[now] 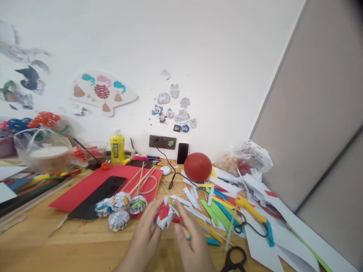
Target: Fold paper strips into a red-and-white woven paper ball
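Observation:
Low over the front of the table, my left hand (146, 226) and my right hand (189, 228) cup a white and red paper flower (164, 214) between their fingers. The fingers of both press against its folded petals. To the left of my left hand lie several crumpled paper flowers; a green and white paper flower (137, 205) and a blue and white paper flower (103, 207) are among them. Thin wooden sticks (141, 179) run back from this group. One plain white paper flower (119, 220) sits nearest the table's front.
A black tablet-like slab (98, 198) lies on red paper (65, 194). Paper strips (218, 213), a yellow glue gun (251, 209) and black scissors (235, 260) lie at right. Behind stand a red balloon (197, 167), a phone (183, 153) and a yellow bottle (117, 147).

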`<state>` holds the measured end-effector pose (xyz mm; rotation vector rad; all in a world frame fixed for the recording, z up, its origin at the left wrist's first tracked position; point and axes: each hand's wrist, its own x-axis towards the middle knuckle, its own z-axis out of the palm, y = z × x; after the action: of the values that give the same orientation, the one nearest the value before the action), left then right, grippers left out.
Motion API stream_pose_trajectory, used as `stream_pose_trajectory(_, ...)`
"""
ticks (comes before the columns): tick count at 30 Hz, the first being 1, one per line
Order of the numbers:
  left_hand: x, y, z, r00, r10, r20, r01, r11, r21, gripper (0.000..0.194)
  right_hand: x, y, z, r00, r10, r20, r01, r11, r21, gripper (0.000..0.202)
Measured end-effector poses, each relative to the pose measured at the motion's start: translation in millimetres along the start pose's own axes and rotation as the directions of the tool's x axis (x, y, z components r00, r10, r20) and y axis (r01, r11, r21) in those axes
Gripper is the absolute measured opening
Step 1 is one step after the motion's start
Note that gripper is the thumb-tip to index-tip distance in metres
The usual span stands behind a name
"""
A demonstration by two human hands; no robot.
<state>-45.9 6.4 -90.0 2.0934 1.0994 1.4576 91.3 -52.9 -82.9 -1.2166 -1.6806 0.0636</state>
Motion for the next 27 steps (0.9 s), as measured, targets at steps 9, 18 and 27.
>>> stream_pose_trajectory(9, 0, 7, -3.1, 1.000, 0.013, -0.027, -0.015, 0.998, -0.054, 0.045, -18, -5, 19, 0.992, -0.124, -0.035, 0.120, 0.986, -0.113, 0.061)
stream_pose_trajectory(18, 8, 33, -6.1, 0.946, -0.313, 0.085, 0.316, 0.829, -0.462, 0.040, 10, -3, -11, 0.985, -0.163, -0.058, 0.159, 0.985, -0.060, 0.035)
stream_pose_trajectory(27, 8, 43, -2.9, 0.920, -0.351, 0.177, 0.391, 0.773, -0.500, 0.041, 26, 0, -28, 0.890, -0.455, -0.023, 0.420, 0.839, -0.348, 0.021)
